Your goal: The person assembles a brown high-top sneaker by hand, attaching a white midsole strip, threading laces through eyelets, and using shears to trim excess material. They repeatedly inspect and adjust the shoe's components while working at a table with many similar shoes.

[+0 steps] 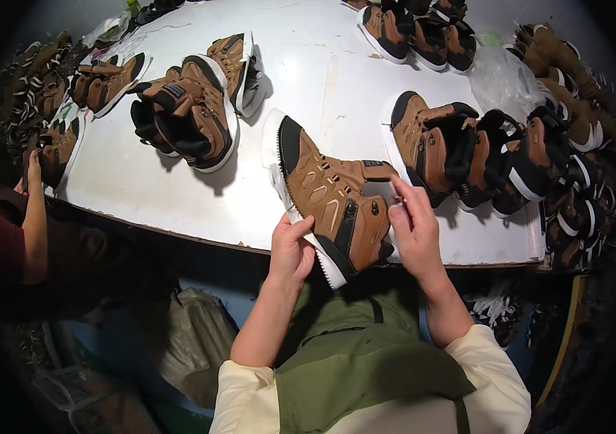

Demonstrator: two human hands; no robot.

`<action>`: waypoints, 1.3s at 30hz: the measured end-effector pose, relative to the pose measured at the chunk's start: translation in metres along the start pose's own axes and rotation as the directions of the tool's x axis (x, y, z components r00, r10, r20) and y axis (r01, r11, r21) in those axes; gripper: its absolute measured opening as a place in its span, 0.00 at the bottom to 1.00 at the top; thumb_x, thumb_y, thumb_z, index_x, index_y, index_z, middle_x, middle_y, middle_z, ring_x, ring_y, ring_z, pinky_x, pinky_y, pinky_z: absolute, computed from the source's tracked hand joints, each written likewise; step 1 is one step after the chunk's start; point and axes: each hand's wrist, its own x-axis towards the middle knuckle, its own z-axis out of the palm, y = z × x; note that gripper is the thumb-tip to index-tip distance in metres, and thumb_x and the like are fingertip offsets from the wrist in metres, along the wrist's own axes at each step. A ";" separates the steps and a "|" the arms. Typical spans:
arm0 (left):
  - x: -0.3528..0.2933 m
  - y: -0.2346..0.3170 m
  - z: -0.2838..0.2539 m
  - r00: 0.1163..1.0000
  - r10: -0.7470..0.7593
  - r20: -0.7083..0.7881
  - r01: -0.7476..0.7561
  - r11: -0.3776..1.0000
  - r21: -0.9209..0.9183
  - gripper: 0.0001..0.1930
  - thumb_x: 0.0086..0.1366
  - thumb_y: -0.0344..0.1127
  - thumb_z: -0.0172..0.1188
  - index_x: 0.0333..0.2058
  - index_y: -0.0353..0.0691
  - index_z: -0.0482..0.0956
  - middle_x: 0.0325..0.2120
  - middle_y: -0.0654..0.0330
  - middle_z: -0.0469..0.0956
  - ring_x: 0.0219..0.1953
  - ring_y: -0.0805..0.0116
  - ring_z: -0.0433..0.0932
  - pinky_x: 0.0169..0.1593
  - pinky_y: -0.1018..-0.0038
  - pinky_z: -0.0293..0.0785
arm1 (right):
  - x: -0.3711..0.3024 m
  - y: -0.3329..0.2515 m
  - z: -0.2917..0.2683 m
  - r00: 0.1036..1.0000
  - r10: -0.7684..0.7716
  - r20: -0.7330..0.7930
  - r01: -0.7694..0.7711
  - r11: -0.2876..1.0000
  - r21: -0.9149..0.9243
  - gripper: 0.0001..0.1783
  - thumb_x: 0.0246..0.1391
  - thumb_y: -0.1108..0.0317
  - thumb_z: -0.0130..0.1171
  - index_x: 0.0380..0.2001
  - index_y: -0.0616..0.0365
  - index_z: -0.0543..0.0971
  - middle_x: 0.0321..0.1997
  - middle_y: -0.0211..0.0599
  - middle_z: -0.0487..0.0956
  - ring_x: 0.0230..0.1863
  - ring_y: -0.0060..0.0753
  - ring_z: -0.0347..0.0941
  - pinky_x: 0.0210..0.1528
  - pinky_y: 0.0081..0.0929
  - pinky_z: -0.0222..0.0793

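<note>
Head view: left hand (293,249) grasping a brown boot (333,206); right hand (418,230) by its collar (378,230), grip unclear. Boot seems assembled, unlaced.

A person's bare left hand (295,249) grips the white rubber sole (331,270) of a brown-and-black high-top boot (326,195); their bare right hand (418,228) is at its open collar. Similar brown-and-black boots (210,123) stand around a white table (308,87).

A shoe workshop, shown by brown boots (416,137) along a worktable (243,217).
</note>
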 end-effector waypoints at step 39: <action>0.002 -0.001 0.001 1.000 0.013 0.000 -0.013 1.000 0.006 0.22 0.57 0.21 0.53 0.53 0.30 0.67 0.48 0.52 0.75 0.50 0.60 0.74 0.57 0.63 0.69 | 0.010 -0.023 0.033 0.876 -0.476 0.082 0.464 0.781 -0.419 0.09 0.41 0.74 0.64 0.31 0.56 0.80 0.24 0.30 0.73 0.22 0.33 0.71 0.24 0.29 0.64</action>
